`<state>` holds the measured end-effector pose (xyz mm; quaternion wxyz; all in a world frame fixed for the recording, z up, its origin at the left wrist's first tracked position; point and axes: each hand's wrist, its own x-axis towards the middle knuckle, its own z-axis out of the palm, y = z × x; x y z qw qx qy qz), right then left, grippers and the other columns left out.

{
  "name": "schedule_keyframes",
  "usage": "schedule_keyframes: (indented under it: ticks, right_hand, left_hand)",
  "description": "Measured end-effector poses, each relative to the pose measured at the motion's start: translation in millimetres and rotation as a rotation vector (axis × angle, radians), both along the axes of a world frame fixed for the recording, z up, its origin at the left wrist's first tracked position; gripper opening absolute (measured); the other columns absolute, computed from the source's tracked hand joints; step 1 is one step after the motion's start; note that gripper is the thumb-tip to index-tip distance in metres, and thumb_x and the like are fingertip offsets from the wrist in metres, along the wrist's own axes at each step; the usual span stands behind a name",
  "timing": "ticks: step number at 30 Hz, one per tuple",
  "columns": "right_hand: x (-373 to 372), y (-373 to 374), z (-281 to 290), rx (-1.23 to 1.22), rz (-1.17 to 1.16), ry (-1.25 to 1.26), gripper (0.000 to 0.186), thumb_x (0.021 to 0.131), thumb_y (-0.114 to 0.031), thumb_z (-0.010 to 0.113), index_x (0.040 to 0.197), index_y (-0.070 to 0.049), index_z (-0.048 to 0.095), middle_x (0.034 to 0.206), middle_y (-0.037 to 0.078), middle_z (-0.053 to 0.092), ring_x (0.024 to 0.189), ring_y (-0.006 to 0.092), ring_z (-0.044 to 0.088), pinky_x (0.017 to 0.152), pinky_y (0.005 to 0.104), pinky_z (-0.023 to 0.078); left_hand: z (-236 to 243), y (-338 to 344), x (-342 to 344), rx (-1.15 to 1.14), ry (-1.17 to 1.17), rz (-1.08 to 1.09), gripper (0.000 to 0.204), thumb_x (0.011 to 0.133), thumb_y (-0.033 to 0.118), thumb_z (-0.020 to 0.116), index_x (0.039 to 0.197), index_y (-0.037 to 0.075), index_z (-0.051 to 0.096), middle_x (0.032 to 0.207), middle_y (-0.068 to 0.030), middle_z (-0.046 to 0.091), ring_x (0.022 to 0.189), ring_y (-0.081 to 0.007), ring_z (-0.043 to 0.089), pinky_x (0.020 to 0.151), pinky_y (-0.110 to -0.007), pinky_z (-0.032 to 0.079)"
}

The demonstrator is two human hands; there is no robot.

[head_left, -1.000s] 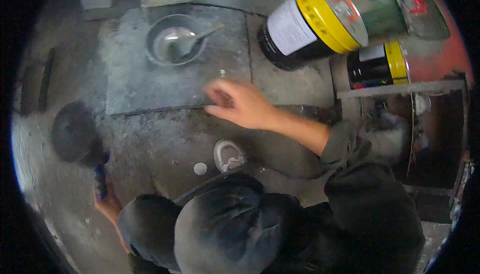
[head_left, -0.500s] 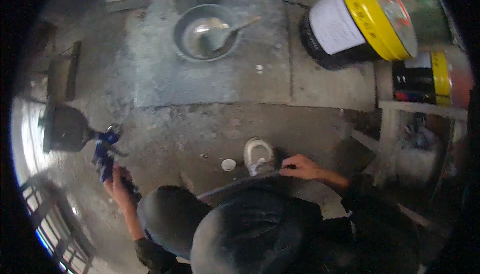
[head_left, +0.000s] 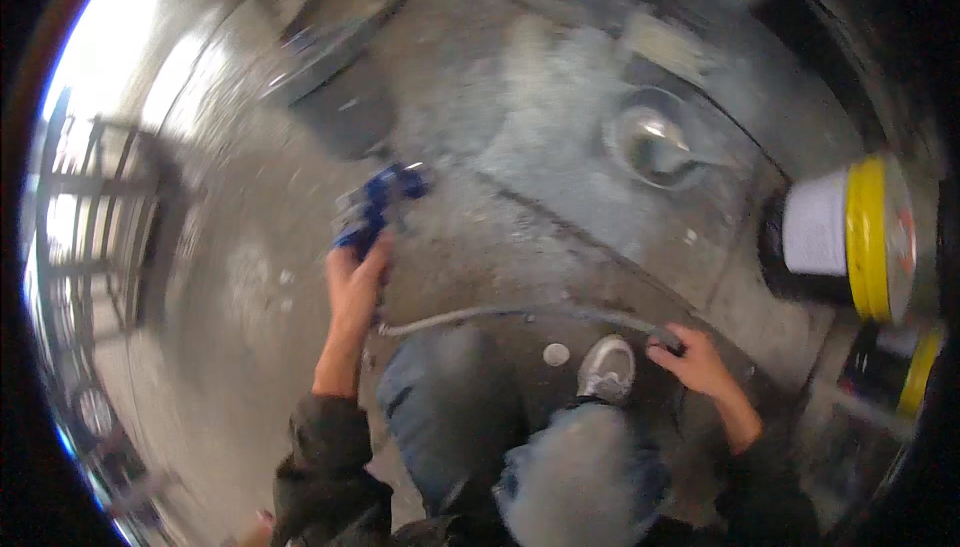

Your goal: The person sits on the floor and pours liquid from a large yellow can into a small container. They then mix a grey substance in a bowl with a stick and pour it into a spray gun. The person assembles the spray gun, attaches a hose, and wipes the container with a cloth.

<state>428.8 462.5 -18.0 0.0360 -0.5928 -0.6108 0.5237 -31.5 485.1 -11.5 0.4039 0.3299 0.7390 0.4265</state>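
A blue spray gun with a grey cup is gripped in my left hand, fingers closed around its handle. From just below that hand a thin pale hose runs across in front of my knees. My right hand is closed on the hose's other end, at a dark fitting. Motion blurs the spray gun, so its trigger cannot be made out. A round white lid-like disc lies on the floor beside my shoe.
On a flat board at the far right sits a grey basin with a pale-handled scoop-like tool in it. Right of it stands a black bucket with a yellow band; a similar bucket is nearer me. A barred metal frame lines the left edge.
The view has turned left, so the basin and buckets now appear farther right. The spray gun has come in toward the middle of the view, and the hose now shows stretched between my hands.
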Motion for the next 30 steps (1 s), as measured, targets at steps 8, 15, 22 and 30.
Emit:
schedule_keyframes:
  ticks: [8,15,22,30]
  right_hand:
    - [-61,65,5,0.198,0.06,0.139,0.071,0.081,-0.007,0.073,0.144,-0.006,0.041,0.126,0.012,0.059,0.117,0.024,0.057,0.101,0.0388,0.044]
    - [-267,125,27,0.147,0.043,0.654,0.049,0.091,-0.021,0.067,0.132,0.002,0.052,0.116,0.01,0.066,0.102,0.0189,0.063,0.089,0.0325,0.05]
    - [-267,153,23,0.097,-0.468,0.722,0.014,0.093,-0.018,0.065,0.086,-0.005,0.065,0.077,0.003,0.063,0.064,0.012,0.061,0.062,0.0289,0.053]
    - [-230,159,16,-0.322,-0.411,0.451,0.022,0.088,-0.011,0.065,0.071,-0.014,0.051,0.058,-0.006,0.043,0.044,0.0045,0.037,0.043,0.0241,0.034]
  left_hand:
    - [-27,-8,-2,0.174,0.043,-0.109,0.027,0.092,0.018,0.061,0.111,0.001,0.053,0.075,-0.0065,0.057,0.07,-0.0156,0.055,0.064,-0.034,0.046]
    - [-28,37,67,0.668,-0.015,-0.267,0.065,0.089,0.004,0.063,0.144,-0.002,0.028,0.122,-0.0155,0.05,0.114,-0.0261,0.052,0.101,-0.039,0.042]
    - [-53,-26,-5,0.514,0.329,-0.595,0.05,0.079,0.009,0.07,0.127,0.011,0.055,0.132,-0.0172,0.049,0.126,-0.0386,0.046,0.105,-0.045,0.041]
    - [-177,-151,-81,-0.045,1.052,-0.722,0.025,0.079,0.019,0.066,0.103,0.012,0.063,0.102,-0.0067,0.058,0.109,-0.0271,0.051,0.086,-0.039,0.046]
